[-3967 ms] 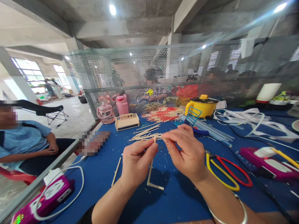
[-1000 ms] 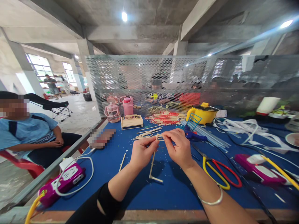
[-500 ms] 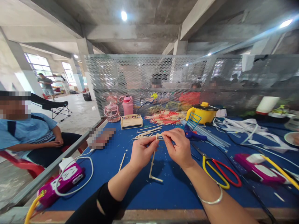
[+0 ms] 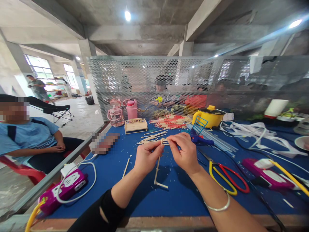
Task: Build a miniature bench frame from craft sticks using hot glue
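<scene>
Step in hand, as we judged it: bringing thin wooden sticks together at a corner and holding the joint true. The workpiece, a stick frame (image 4: 157, 169), hung between the hands above the near middle of the bench (image 4: 145, 206). Its long upright leaned slightly, with a short foot angled off at the bottom; we could not tell whether that foot touched the surface.

The left hand (image 4: 148, 158) had its grip pinched tight, thumb against forefinger, near the top of the upright. The right hand (image 4: 183, 151) had its grip drawn to a fine pinch on the end of the short upper piece, other fingers curled. In our judgement the next move called for a steady hold and a check of the angle, since a small twist could spoil the corner.

Surface: blue, flecked with scraps. We logged one loose stick (image 4: 126, 167) on the left, a scatter of sticks (image 4: 153, 137) beyond the hands, a blue glue gun (image 4: 202, 140) and yellow-and-red-handled cutters (image 4: 210, 169) on the right, a yellow pot (image 4: 209, 118) behind.

Room: a perforated panel (image 4: 135, 77) stood behind the bench under a concrete ceiling; a person in blue (image 4: 31, 135) sat at left.
</scene>
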### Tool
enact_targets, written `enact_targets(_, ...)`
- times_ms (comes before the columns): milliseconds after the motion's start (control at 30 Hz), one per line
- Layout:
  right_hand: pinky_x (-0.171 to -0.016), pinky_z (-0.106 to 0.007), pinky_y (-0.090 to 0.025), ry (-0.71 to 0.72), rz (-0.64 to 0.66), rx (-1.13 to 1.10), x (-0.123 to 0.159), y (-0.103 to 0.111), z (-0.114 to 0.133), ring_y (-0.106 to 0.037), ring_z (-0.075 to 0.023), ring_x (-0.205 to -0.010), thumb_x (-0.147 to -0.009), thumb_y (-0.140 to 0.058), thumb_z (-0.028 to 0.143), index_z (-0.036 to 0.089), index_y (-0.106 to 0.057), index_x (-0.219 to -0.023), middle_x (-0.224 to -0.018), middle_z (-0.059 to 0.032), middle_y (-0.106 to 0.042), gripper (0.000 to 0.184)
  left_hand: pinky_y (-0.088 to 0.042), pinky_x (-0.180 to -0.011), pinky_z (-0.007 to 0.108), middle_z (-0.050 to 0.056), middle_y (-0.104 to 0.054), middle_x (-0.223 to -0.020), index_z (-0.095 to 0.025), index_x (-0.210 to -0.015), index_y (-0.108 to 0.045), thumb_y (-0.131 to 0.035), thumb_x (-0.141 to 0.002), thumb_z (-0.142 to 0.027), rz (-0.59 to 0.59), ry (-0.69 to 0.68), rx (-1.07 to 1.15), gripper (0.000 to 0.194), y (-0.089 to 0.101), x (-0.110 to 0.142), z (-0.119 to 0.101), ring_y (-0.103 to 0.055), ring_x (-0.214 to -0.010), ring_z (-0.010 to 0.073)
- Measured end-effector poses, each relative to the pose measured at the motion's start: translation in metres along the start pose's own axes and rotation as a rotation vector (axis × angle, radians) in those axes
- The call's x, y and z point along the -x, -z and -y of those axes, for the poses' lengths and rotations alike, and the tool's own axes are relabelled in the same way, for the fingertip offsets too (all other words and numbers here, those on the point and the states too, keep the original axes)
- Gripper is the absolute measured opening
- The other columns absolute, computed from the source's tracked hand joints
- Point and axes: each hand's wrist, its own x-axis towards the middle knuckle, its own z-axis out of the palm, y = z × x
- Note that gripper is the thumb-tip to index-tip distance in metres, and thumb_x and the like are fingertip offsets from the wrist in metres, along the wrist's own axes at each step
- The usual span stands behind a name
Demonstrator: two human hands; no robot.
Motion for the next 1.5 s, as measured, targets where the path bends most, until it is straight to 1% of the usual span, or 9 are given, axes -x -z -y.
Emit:
enact_targets(100, -0.078, -0.036, -0.043, -0.017, -0.002, -0.008, 0.0005, 0.0002, 0.0004, -0.061, -0.0167, -0.074, -0.082, -0.054, 0.015, 0.021, -0.061, -0.087, -0.079, -0.0026, -0.068, 0.01, -0.042, -0.048, 0.021, 0.004, -0.064, -0.06, -0.014, -0.091, -0.074, -0.061, -0.078, -0.039, -0.003, 0.005, 0.009, 0.032, 0.0002, -0.0001, -0.0006, -0.051, -0.05, 0.0102)
enact_targets(167, -0.079, -0.036, -0.044, -0.032, -0.01, -0.022, 0.001, 0.0006, 0.0014, -0.061, -0.0171, -0.075, -0.082, -0.054, 0.016, 0.021, -0.061, -0.093, -0.079, -0.0029, -0.067, 0.014, -0.042, -0.049, 0.021, 0.004, -0.064, -0.061, -0.013, -0.094, -0.073, -0.061, -0.078, -0.039, -0.002, 0.005, 0.026, 0.033, -0.0004, 0.0002, -0.0016, -0.052, -0.05, 0.0103)
enact_targets(300, -0.078, -0.037, -0.048, -0.096, -0.007, -0.08, 0.0042, 0.0011, 0.0039, -0.059, -0.0186, -0.078, -0.08, -0.057, 0.018, 0.021, -0.053, -0.116, -0.083, -0.0046, -0.064, 0.037, -0.042, -0.05, 0.02, 0.004, -0.067, -0.067, -0.015, -0.099, -0.072, -0.062, -0.078, -0.037, 0.028, -0.027, 0.049, 0.032, -0.0024, 0.0017, -0.0036, -0.052, -0.053, 0.01)
enact_targets(400, -0.076, -0.036, -0.05, -0.152, 0.014, -0.132, 0.0073, 0.0012, 0.0045, -0.06, -0.0197, -0.082, -0.077, -0.059, 0.02, 0.02, -0.049, -0.121, -0.09, -0.0062, -0.062, 0.045, -0.042, -0.05, 0.02, 0.005, -0.068, -0.069, -0.015, -0.099, -0.072, -0.062, -0.078, -0.037, 0.029, -0.017, 0.067, 0.032, -0.0032, 0.0024, -0.0039, -0.052, -0.053, 0.0094)
enact_targets(467, -0.076, -0.036, -0.05, -0.169, 0.019, -0.142, 0.008, 0.0015, 0.0045, -0.06, -0.0198, -0.082, -0.075, -0.06, 0.02, 0.02, -0.051, -0.114, -0.091, -0.0063, -0.062, 0.04, -0.042, -0.049, 0.019, 0.004, -0.067, -0.067, -0.015, -0.098, -0.072, -0.063, -0.077, -0.037, 0.02, 0.002, 0.078, 0.032, -0.0033, 0.0026, -0.004, -0.051, -0.052, 0.0091)
enact_targets(567, -0.077, -0.037, -0.05, -0.147, 0.007, -0.115, 0.006, 0.0024, 0.0047, -0.06, -0.0195, -0.079, -0.075, -0.059, 0.02, 0.021, -0.056, -0.101, -0.089, -0.0057, -0.063, 0.026, -0.042, -0.048, 0.019, 0.003, -0.065, -0.063, -0.014, -0.095, -0.073, -0.064, -0.076, -0.037, 0.009, 0.028, 0.097, 0.031, -0.0034, 0.0026, -0.0049, -0.051, -0.05, 0.0089)
enact_targets(800, -0.081, -0.038, -0.045, -0.084, -0.021, -0.071, 0.0015, 0.0011, 0.0016, -0.061, -0.0173, -0.073, -0.079, -0.059, 0.018, 0.022, -0.061, -0.087, -0.08, -0.0026, -0.068, 0.009, -0.044, -0.048, 0.02, 0.004, -0.066, -0.062, -0.014, -0.092, -0.073, -0.067, -0.073, -0.038, -0.017, 0.114, 0.167, 0.031, -0.0033, 0.0013, -0.0077, -0.054, -0.051, 0.0107)
enact_targets(1167, -0.086, -0.037, -0.041, -0.034, -0.008, -0.015, 0.0012, 0.0016, 0.0015, -0.062, -0.0139, -0.069, -0.08, -0.058, 0.014, 0.022, -0.062, -0.086, -0.076, 0.0, -0.07, 0.009, -0.044, -0.05, 0.02, 0.003, -0.064, -0.061, -0.015, -0.094, -0.073, -0.064, -0.076, -0.039, 0.004, 0.046, 0.077, 0.031, -0.002, 0.0019, 0.0007, -0.052, -0.051, 0.0098)
enact_targets(1500, -0.087, -0.036, -0.04, -0.026, 0.006, -0.009, 0.0013, 0.0022, 0.0005, -0.062, -0.0133, -0.069, -0.081, -0.059, 0.014, 0.02, -0.063, -0.085, -0.075, 0.0, -0.069, 0.009, -0.043, -0.049, 0.02, 0.003, -0.062, -0.059, -0.014, -0.089, -0.074, -0.061, -0.078, -0.039, 0.008, 0.004, 0.008, 0.03, -0.0013, 0.0017, 0.0011, -0.051, -0.051, 0.0097)
